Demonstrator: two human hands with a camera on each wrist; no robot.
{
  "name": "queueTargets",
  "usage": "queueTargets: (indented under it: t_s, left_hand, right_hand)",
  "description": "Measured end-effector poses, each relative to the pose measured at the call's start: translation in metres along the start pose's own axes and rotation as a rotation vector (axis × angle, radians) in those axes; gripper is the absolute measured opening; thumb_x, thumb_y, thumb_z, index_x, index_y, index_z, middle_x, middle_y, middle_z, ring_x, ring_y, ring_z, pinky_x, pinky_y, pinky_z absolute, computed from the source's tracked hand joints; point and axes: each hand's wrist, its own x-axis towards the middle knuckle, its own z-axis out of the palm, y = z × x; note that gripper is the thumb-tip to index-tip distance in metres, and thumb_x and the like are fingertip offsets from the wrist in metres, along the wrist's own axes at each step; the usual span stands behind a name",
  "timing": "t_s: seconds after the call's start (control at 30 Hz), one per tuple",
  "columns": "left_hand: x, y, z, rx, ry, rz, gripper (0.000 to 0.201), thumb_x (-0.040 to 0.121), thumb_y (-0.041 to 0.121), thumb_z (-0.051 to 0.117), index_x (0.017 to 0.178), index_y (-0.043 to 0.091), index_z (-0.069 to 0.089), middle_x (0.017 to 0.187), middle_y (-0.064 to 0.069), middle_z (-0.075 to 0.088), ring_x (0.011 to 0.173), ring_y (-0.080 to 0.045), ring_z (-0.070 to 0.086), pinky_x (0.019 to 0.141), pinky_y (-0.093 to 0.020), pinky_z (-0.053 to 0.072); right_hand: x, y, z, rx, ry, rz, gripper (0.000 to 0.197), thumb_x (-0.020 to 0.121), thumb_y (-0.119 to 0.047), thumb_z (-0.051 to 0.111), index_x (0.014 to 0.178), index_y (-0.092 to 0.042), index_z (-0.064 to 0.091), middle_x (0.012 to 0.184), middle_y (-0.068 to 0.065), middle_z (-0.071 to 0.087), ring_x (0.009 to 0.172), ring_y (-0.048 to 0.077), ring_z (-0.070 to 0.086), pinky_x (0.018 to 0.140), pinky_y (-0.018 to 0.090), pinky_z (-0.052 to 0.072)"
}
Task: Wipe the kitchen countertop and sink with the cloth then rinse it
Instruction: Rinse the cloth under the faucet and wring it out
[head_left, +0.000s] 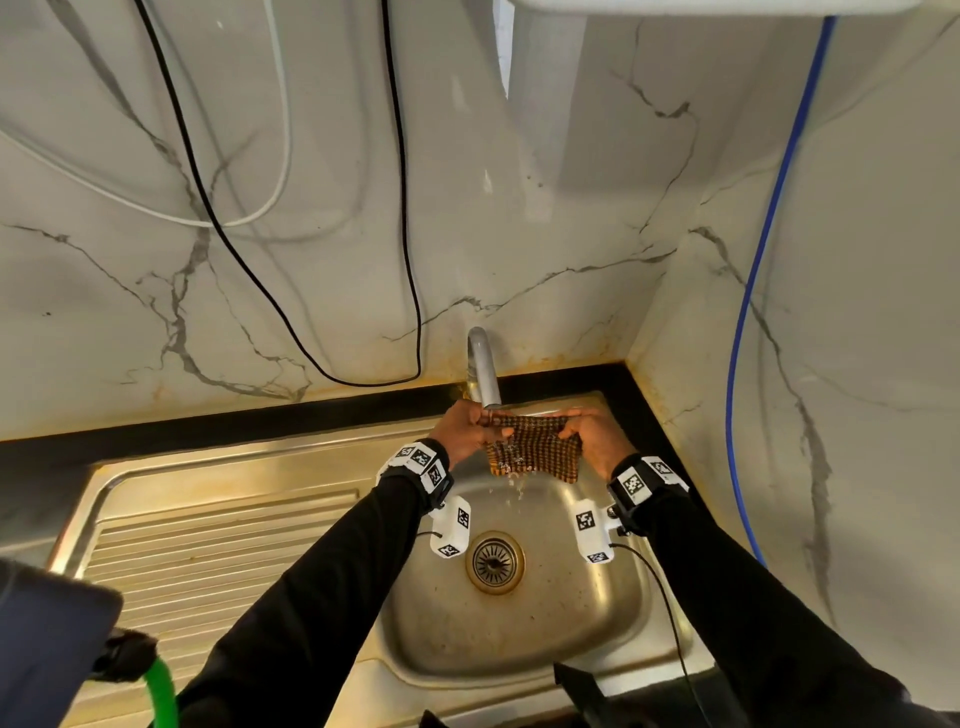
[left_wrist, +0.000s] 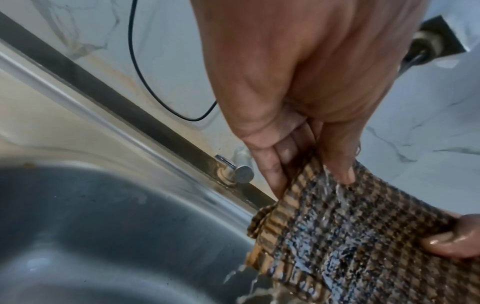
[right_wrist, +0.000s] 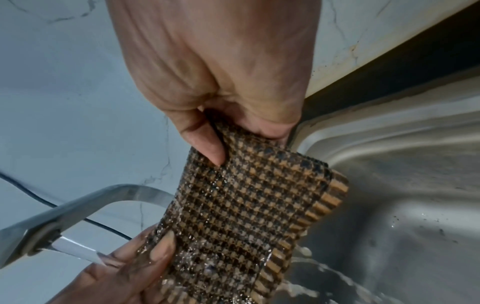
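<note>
both forearms outstretched, left hand (head_left: 464, 427) and right hand (head_left: 594, 434) each pinching cloth (head_left: 535, 453) taut under tap (head_left: 483, 368)

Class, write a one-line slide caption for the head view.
Both hands, left hand and right hand, hold a checked cloth under the running tap over the sink.

Wet woven cloth (head_left: 535, 451), glossy steel sink (head_left: 597, 623), polished marble wall (head_left: 311, 208)
</note>
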Motion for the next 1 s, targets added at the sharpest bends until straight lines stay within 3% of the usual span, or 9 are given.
queueTargets:
  t_s: [0.1,0.17,0.27,0.47,0.6,0.73,0.93,1.0]
  left_hand:
    - [-0.003,0.005,0.002,0.064,-0.060,0.016,0.022,0.089,0.006,0.074,0.110,0.012,0.075,0.106,-0.004,0.078,0.108,-0.016,0.072,0.102,-0.040,0.055]
    - [-0.006,0.005,-0.002,0.135,-0.058,0.049,0.024,0.090,0.004,0.073,0.113,0.011,0.074,0.104,-0.001,0.078,0.104,-0.012,0.073,0.098,-0.034,0.058]
    - [-0.012,0.005,-0.005,0.206,-0.035,0.078,0.027,0.090,0.005,0.073,0.117,0.010,0.073,0.106,-0.003,0.077,0.103,-0.012,0.074,0.095,-0.033,0.059]
    - [-0.021,0.006,-0.016,0.272,0.047,0.117,0.028,0.089,0.004,0.075,0.116,0.012,0.074,0.103,0.002,0.078,0.099,-0.006,0.074,0.092,-0.028,0.059]
    - [-0.029,0.001,-0.032,0.294,0.088,0.142,0.029,0.088,0.005,0.075,0.115,0.015,0.075,0.093,0.014,0.076,0.093,0.000,0.073,0.087,-0.021,0.059]
    - [-0.042,-0.013,-0.056,0.256,0.142,0.136,0.027,0.088,0.004,0.075,0.112,0.017,0.076,0.095,0.006,0.080,0.095,-0.006,0.075,0.091,-0.025,0.059]
    - [-0.057,-0.024,-0.084,0.227,0.193,0.120,0.025,0.087,0.004,0.077,0.108,0.019,0.077,0.094,0.005,0.080,0.093,-0.010,0.076,0.089,-0.030,0.060]
    - [-0.059,-0.024,-0.089,0.214,0.203,0.116,0.023,0.087,0.004,0.077,0.106,0.018,0.077,0.094,0.004,0.080,0.092,-0.011,0.076,0.088,-0.029,0.060]
  right_hand:
    - [0.001,0.006,-0.011,-0.061,-0.053,-0.084,0.033,0.082,0.023,0.051,0.104,0.009,0.072,0.109,0.019,0.074,0.105,0.027,0.068,0.087,0.033,0.053]
    - [-0.002,0.008,-0.010,-0.060,-0.108,-0.112,0.035,0.083,0.024,0.054,0.106,0.005,0.072,0.110,0.016,0.075,0.105,0.022,0.070,0.089,0.032,0.056]
    - [-0.008,0.007,-0.005,-0.034,-0.148,-0.138,0.038,0.082,0.025,0.057,0.099,-0.005,0.074,0.101,0.007,0.076,0.095,0.013,0.073,0.087,0.030,0.059]
    - [-0.008,0.005,0.003,-0.031,-0.160,-0.168,0.025,0.085,0.017,0.064,0.105,0.004,0.073,0.099,0.010,0.077,0.091,0.014,0.075,0.076,0.023,0.060]
    - [-0.002,0.004,0.016,-0.037,-0.221,-0.192,0.024,0.085,0.011,0.068,0.107,0.002,0.075,0.107,0.019,0.076,0.104,0.027,0.073,0.092,0.038,0.058]
    - [0.000,0.000,0.038,-0.090,-0.295,-0.194,0.028,0.086,0.006,0.070,0.113,0.003,0.072,0.110,0.014,0.076,0.103,0.019,0.073,0.084,0.027,0.058]
    - [0.004,-0.005,0.069,-0.127,-0.346,-0.207,0.028,0.087,0.004,0.072,0.114,0.004,0.072,0.108,0.016,0.076,0.100,0.019,0.073,0.081,0.024,0.058]
    - [0.006,-0.006,0.073,-0.134,-0.341,-0.198,0.025,0.087,0.002,0.072,0.112,0.003,0.073,0.107,0.019,0.076,0.099,0.022,0.072,0.084,0.029,0.058]
